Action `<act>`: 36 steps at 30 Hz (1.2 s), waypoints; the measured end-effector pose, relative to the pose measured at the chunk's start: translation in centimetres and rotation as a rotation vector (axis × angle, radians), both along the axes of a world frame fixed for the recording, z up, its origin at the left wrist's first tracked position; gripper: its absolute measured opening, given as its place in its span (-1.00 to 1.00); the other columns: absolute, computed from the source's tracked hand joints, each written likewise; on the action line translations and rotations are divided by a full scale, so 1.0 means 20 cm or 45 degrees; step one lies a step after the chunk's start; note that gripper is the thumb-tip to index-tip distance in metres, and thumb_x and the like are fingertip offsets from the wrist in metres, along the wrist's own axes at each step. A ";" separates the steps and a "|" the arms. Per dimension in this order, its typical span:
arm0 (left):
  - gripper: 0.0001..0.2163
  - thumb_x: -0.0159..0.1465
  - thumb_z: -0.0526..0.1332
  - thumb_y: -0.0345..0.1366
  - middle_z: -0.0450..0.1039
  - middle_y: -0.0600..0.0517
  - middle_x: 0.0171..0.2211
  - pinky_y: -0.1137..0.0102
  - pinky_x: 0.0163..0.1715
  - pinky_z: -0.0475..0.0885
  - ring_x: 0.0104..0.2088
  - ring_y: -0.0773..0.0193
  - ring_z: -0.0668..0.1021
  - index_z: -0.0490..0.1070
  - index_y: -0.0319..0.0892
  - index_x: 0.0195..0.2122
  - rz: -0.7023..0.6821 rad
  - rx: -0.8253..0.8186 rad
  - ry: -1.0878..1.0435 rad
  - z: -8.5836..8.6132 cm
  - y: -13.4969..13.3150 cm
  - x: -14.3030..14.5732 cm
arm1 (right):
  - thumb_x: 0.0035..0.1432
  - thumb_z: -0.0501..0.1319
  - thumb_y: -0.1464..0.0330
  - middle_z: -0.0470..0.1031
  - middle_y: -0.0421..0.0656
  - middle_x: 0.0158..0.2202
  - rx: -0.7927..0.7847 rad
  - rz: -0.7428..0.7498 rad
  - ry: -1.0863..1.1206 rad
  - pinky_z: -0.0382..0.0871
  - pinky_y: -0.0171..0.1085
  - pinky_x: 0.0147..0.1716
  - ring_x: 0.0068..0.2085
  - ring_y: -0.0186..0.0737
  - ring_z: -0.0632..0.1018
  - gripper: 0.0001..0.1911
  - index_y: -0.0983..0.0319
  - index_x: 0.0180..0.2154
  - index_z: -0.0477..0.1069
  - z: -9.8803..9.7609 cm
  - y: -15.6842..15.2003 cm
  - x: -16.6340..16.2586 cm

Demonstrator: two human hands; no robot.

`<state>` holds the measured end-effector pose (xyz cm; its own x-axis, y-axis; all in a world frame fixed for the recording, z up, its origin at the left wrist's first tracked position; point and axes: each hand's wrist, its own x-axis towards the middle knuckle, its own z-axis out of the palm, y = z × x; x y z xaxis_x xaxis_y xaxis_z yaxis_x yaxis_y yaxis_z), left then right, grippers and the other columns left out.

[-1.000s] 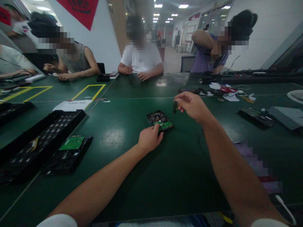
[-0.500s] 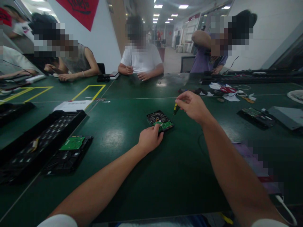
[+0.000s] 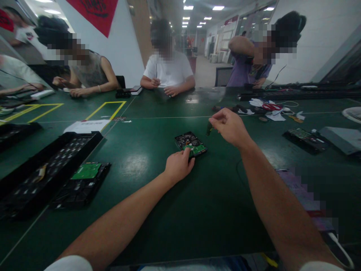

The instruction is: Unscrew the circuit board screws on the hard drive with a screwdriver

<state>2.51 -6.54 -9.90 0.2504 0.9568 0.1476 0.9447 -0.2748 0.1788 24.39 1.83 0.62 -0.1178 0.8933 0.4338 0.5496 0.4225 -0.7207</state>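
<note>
My left hand (image 3: pixel 179 165) is closed on the near edge of a hard drive (image 3: pixel 186 140), thumb on top by its green circuit board. The drive lies on the green table with its board side up. Behind and to the right of it, my right hand (image 3: pixel 229 126) pinches a small screwdriver (image 3: pixel 209 128) with a dark and yellow handle. It hangs roughly upright, apart from the drive; its thin tip cannot be made out.
At left are a long black tray (image 3: pixel 66 154) and another hard drive (image 3: pixel 86 180). A third drive (image 3: pixel 306 139) and a grey box (image 3: pixel 342 138) lie at right. Paper scraps and cables (image 3: pixel 272 109) sit farther back. Several people work along the far edge.
The screwdriver has turned a little between my right fingers, so less yellow shows on its handle. My left hand and the hard drive have stayed in place.
</note>
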 end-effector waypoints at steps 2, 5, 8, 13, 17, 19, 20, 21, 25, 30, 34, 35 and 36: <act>-0.61 0.47 0.04 -0.06 0.61 -0.13 -0.08 0.24 -0.22 0.49 -0.15 0.03 0.66 0.28 -0.14 0.22 0.007 -0.019 0.002 0.00 0.00 0.00 | 0.21 0.39 0.18 0.54 -0.13 -0.37 0.040 -0.094 -0.038 0.45 -0.18 -0.34 -0.35 -0.16 0.54 -0.78 0.17 -0.25 0.47 -0.01 0.00 0.00; -0.60 0.47 0.05 -0.05 0.61 -0.13 -0.08 0.25 -0.22 0.49 -0.14 0.03 0.66 0.27 -0.13 0.23 0.011 -0.039 0.002 0.00 0.01 0.00 | 0.21 0.38 0.19 0.57 -0.12 -0.30 0.063 -0.058 0.005 0.46 -0.18 -0.31 -0.31 -0.16 0.55 -0.78 0.16 -0.23 0.46 -0.01 0.01 0.00; -0.61 0.47 0.05 -0.05 0.61 -0.13 -0.08 0.25 -0.22 0.49 -0.15 0.03 0.66 0.28 -0.12 0.22 0.016 -0.030 0.002 0.00 0.01 0.00 | 0.23 0.36 0.17 0.58 -0.11 -0.26 0.043 0.016 0.044 0.45 -0.21 -0.34 -0.30 -0.18 0.56 -0.78 0.15 -0.23 0.47 -0.02 0.02 -0.01; -0.62 0.48 0.04 -0.05 0.61 -0.13 -0.08 0.25 -0.24 0.48 -0.16 0.02 0.66 0.29 -0.13 0.20 0.007 0.000 0.003 0.00 0.00 0.00 | 0.26 0.34 0.25 0.60 -0.10 -0.24 0.117 -0.027 -0.072 0.45 -0.15 -0.24 -0.29 -0.15 0.57 -0.87 0.15 -0.20 0.51 0.00 -0.01 -0.02; -0.61 0.48 0.04 -0.05 0.61 -0.12 -0.08 0.24 -0.26 0.48 -0.16 0.02 0.66 0.27 -0.13 0.21 0.000 -0.007 0.000 0.00 0.01 0.00 | 0.23 0.33 0.35 0.60 -0.08 -0.20 0.198 -0.063 -0.176 0.45 -0.09 -0.14 -0.20 -0.07 0.59 -0.88 0.15 -0.17 0.51 0.00 -0.01 -0.01; -0.62 0.47 0.04 -0.05 0.61 -0.13 -0.07 0.25 -0.26 0.48 -0.15 0.02 0.66 0.27 -0.13 0.21 0.002 -0.019 0.007 0.00 0.01 0.00 | 0.21 0.33 0.36 0.59 -0.08 -0.22 0.203 -0.090 -0.176 0.46 -0.08 -0.14 -0.21 -0.07 0.59 -0.89 0.15 -0.20 0.48 -0.01 0.00 0.00; -0.63 0.47 0.04 -0.05 0.61 -0.13 -0.08 0.26 -0.26 0.47 -0.16 0.03 0.66 0.28 -0.13 0.19 0.004 -0.022 0.012 0.00 0.01 0.00 | 0.20 0.34 0.35 0.59 -0.09 -0.23 0.202 -0.104 -0.168 0.46 -0.09 -0.14 -0.22 -0.07 0.59 -0.89 0.15 -0.22 0.46 -0.01 0.00 0.00; -0.63 0.47 0.04 -0.05 0.61 -0.13 -0.08 0.26 -0.27 0.47 -0.16 0.03 0.66 0.29 -0.13 0.18 0.007 -0.021 0.014 0.00 0.01 0.00 | 0.19 0.36 0.35 0.59 -0.10 -0.24 0.204 -0.121 -0.156 0.46 -0.09 -0.15 -0.23 -0.08 0.59 -0.88 0.15 -0.24 0.45 -0.01 0.00 0.00; -0.65 0.48 0.03 -0.04 0.61 -0.12 -0.11 0.25 -0.29 0.47 -0.19 0.03 0.66 0.30 -0.13 0.15 0.002 -0.005 0.007 0.00 0.01 0.00 | 0.18 0.39 0.31 0.59 -0.10 -0.27 0.246 -0.115 -0.161 0.46 -0.08 -0.15 -0.24 -0.06 0.59 -0.84 0.15 -0.28 0.42 -0.01 0.00 -0.01; -0.64 0.48 0.04 -0.05 0.61 -0.12 -0.11 0.23 -0.28 0.47 -0.18 0.02 0.66 0.31 -0.14 0.15 -0.005 0.017 0.008 0.00 0.01 0.00 | 0.24 0.33 0.31 0.59 -0.05 -0.24 0.319 -0.110 -0.284 0.47 -0.06 -0.15 -0.19 0.00 0.60 -0.90 0.17 -0.23 0.46 -0.02 0.01 -0.01; -0.65 0.48 0.04 -0.05 0.62 -0.10 -0.14 0.23 -0.30 0.46 -0.20 0.02 0.66 0.31 -0.14 0.14 -0.016 0.055 0.004 -0.02 0.01 0.00 | 0.22 0.32 0.33 0.60 -0.03 -0.21 0.292 -0.186 -0.288 0.50 -0.05 -0.18 -0.21 0.00 0.61 -0.87 0.19 -0.19 0.45 -0.04 0.02 0.00; -0.65 0.48 0.04 -0.05 0.62 -0.09 -0.14 0.24 -0.31 0.46 -0.21 0.02 0.66 0.32 -0.14 0.14 -0.017 0.060 0.004 -0.02 0.01 0.00 | 0.22 0.32 0.32 0.60 -0.04 -0.22 0.286 -0.197 -0.274 0.50 -0.05 -0.19 -0.22 0.00 0.61 -0.86 0.19 -0.19 0.44 -0.05 0.03 0.00; -0.64 0.48 0.03 -0.05 0.62 -0.10 -0.14 0.24 -0.32 0.46 -0.21 0.02 0.66 0.32 -0.14 0.14 -0.017 0.061 0.003 -0.02 0.01 0.00 | 0.22 0.33 0.31 0.60 -0.04 -0.22 0.285 -0.197 -0.264 0.50 -0.05 -0.19 -0.22 0.00 0.61 -0.85 0.18 -0.19 0.43 -0.05 0.03 0.00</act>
